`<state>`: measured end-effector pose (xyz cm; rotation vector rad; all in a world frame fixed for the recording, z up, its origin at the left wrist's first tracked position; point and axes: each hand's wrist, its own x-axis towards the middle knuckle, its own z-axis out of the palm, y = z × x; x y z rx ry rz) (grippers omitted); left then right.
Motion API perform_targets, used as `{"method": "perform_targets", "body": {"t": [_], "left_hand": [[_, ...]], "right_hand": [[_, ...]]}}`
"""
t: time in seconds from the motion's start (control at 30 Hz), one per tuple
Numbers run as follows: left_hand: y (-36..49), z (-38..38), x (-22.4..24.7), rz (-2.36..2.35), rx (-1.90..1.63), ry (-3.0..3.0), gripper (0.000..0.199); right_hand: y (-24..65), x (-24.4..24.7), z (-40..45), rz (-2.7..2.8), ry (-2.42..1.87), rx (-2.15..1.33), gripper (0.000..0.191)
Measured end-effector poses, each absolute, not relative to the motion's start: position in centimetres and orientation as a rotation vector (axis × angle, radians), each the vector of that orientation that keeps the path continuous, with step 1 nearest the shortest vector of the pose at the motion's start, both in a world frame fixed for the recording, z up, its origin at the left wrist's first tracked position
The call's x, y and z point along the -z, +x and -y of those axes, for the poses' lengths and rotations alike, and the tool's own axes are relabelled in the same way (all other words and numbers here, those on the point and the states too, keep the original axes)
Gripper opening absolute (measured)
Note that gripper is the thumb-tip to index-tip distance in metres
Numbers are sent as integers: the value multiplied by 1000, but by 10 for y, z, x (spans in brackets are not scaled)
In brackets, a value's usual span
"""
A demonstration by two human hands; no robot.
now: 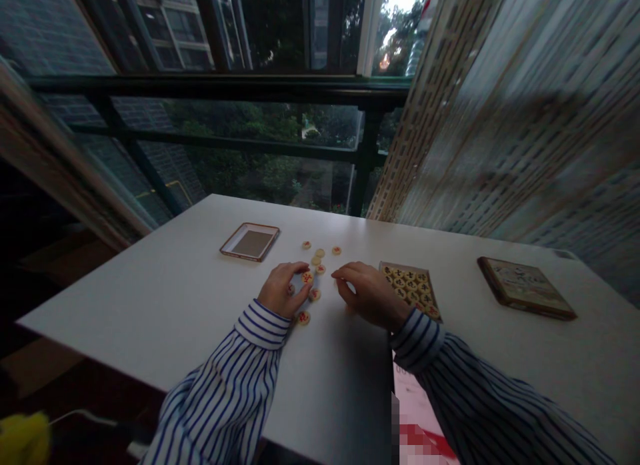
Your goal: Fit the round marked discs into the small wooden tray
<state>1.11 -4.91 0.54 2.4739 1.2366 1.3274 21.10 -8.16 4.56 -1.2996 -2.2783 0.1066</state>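
My left hand [284, 288] has its thumb and fingers closed around a round wooden xiangqi piece [307, 278] with a red character facing up. Another piece shows partly under its palm. My right hand [367, 293] hovers over the white table with its fingers curled in a pinch; what they hold, if anything, is hidden. Between and beyond the hands lie several loose pieces, among them a red-marked piece [321, 269], a plain-faced piece [316, 260] and a nearer red one [303, 318]. Right of my right hand sits an open box [436, 298] with rows of pieces, mostly black-marked.
An upturned box lid [231, 256] lies at the back left of the white table [190, 285]. A closed decorated box [527, 288] rests at the right. A pink and red sheet [417, 398] shows below my right forearm. Window rails and curtains stand behind the table.
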Motion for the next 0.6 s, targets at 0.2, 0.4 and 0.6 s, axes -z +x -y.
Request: {"method": "perform_targets", "body": {"t": [0.2,0.4,0.6], "left_hand": [[14,50,-6,-1229,-1314,2555,24],[21,56,-11,-1216,-1291,2575,24],[32,59,-17,-1138,-1289,2573,25]], "right_hand": [[219,-53,79,2198,-1252,-113,22],[230,-64,80,2098,-1240,-128,20],[241,-67,87,2065,-1268,-149,19]]}}
